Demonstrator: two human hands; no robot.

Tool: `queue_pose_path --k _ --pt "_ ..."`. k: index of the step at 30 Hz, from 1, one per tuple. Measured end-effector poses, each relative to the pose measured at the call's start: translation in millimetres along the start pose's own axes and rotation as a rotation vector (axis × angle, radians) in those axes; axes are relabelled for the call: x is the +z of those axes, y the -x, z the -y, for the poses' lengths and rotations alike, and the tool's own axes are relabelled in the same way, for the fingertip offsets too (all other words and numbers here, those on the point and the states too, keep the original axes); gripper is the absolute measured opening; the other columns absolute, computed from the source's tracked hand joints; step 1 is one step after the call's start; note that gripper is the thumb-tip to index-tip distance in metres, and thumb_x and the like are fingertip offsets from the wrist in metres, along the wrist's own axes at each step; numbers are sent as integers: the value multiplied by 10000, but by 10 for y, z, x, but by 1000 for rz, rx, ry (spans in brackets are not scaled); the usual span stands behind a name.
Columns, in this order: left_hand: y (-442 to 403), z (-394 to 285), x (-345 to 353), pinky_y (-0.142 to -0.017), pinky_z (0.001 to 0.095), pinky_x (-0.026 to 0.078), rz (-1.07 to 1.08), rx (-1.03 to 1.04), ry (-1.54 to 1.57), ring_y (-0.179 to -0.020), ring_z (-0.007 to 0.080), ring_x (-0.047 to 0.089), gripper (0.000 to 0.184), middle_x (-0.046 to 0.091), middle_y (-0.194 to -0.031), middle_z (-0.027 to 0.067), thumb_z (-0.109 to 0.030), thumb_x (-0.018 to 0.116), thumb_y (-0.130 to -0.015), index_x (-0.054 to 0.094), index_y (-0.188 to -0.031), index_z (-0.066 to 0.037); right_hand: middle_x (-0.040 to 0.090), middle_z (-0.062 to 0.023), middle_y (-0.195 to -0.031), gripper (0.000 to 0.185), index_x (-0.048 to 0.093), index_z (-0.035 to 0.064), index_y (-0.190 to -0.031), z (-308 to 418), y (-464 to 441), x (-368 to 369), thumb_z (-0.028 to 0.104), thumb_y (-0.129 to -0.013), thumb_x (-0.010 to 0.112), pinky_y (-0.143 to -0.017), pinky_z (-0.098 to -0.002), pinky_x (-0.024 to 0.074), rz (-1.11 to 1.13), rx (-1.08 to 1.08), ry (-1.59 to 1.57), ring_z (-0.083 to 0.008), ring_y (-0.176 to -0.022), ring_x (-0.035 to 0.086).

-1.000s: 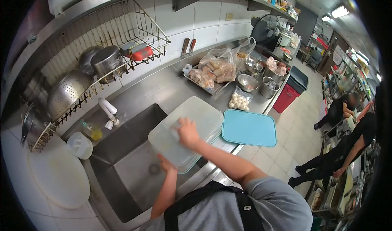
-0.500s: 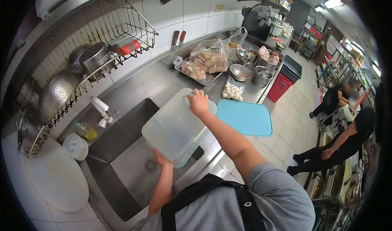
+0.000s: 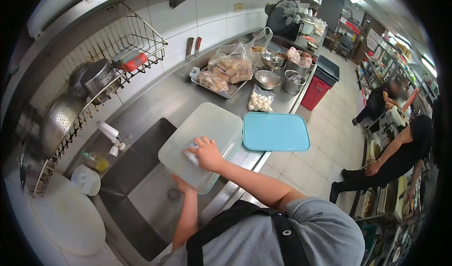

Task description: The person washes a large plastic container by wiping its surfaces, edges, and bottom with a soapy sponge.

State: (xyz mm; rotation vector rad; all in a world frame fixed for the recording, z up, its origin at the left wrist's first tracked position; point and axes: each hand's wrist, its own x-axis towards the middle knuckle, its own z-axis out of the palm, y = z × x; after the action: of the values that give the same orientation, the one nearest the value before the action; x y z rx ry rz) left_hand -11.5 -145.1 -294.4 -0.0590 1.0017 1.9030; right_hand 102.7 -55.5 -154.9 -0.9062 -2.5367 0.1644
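A translucent plastic container [image 3: 212, 124] with a teal edge is held tilted over the sink, a broad flat face turned up. At its lower corner my left hand [image 3: 186, 186] grips the side, with part of the fingers hidden beneath. On the upper face rests my right hand [image 3: 209, 154], its fingers pressing a crumpled whitish cloth [image 3: 192, 156] against the plastic. Beside the container a light blue lid [image 3: 276, 132] lies flat, reaching past the counter's front edge.
Under the container is a steel sink [image 3: 146, 209] with a faucet [image 3: 111, 136]. Behind lie a bag of white balls [image 3: 261, 100], a tray of bagged food [image 3: 230, 73] and steel bowls [image 3: 267, 79]. A wire rack [image 3: 108, 80] hangs left. Two people [image 3: 395, 157] stand at right.
My right hand has slid with the cloth from the container's far edge down toward its middle. My left hand keeps its hold. The whole view has shifted slightly.
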Motion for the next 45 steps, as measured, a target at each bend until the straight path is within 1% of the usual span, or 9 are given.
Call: queue_pose_path --k 10,13,19,25,29,36,42,44,45 --pt "-175 87 -18 -1072 366 387 31 514 -732 -1272 274 486 683 470 -1441 88 -567 283 -1018 399 -1431 -36 554 -92 -1174 353 701 299 -1133 -686 -300 -91 209 -794 656 -854 -470 422 -95 194 36 -308 -1098 517" --pt "103 -46 159 -1035 348 420 -198 112 -377 -1244 264 515 669 503 -1411 80 -557 297 -1020 432 -1409 -29 546 -100 -1179 392 693 307 -1149 -922 -262 -33 182 -778 659 -855 -482 425 -108 280 90 -323 -1108 507" --pt "-433 282 -439 -999 343 450 61 368 -569 -1222 264 535 673 524 -1390 71 -552 279 -1024 439 -1398 -16 536 -98 -1194 371 693 270 -1124 -1306 -370 -145 193 -761 675 -864 -500 420 -207 407 148 -325 -1112 498" --pt "-180 159 -151 -1045 360 411 -12 139 -119 -1263 273 497 662 481 -1434 83 -544 261 -1028 407 -1425 -34 530 -115 -1218 396 674 259 -1139 -1297 -326 -157 210 -747 696 -859 -516 434 -244 399 148 -352 -1112 496" --pt "-497 281 -429 -1111 387 329 262 71 133 -1335 290 409 636 405 -1492 84 -522 247 -1037 360 -1460 -62 558 -120 -1194 405 670 251 -1145 -1326 -378 -164 187 -747 697 -858 -500 464 -277 507 141 -367 -1072 538" --pt "-68 62 -88 -1143 386 270 135 31 257 -1380 293 336 639 365 -1517 87 -523 219 -1038 336 -1474 -70 608 -68 -1272 416 608 158 -1297 -1601 -116 -649 116 -883 589 -964 -327 449 -498 538 -1066 -228 -1146 573" --pt "96 -87 52 -1059 425 381 -135 309 -1284 -1329 302 407 608 427 -1440 140 -470 424 -980 343 -1459 -105 584 -16 -1282 488 532 140 -1380 -1700 425 -1389 229 -903 578 -871 -267 471 -620 626 -1624 -144 -1092 582" --pt "-201 62 -222 -1118 409 304 214 248 -647 -1340 295 398 590 404 -1477 115 -483 301 -1018 359 -1457 -93 593 -15 -1264 496 527 144 -1384 -1780 551 -1498 239 -900 584 -860 -268 475 -666 627 -1586 -137 -1070 586" --pt "-180 77 -189 -1136 407 281 247 256 -806 -1345 294 394 590 396 -1487 109 -485 272 -1027 364 -1456 -91 597 -15 -1255 501 525 146 -1386 -1804 601 -1523 244 -899 587 -854 -268 477 -680 630 -1571 -134 -1059 589"
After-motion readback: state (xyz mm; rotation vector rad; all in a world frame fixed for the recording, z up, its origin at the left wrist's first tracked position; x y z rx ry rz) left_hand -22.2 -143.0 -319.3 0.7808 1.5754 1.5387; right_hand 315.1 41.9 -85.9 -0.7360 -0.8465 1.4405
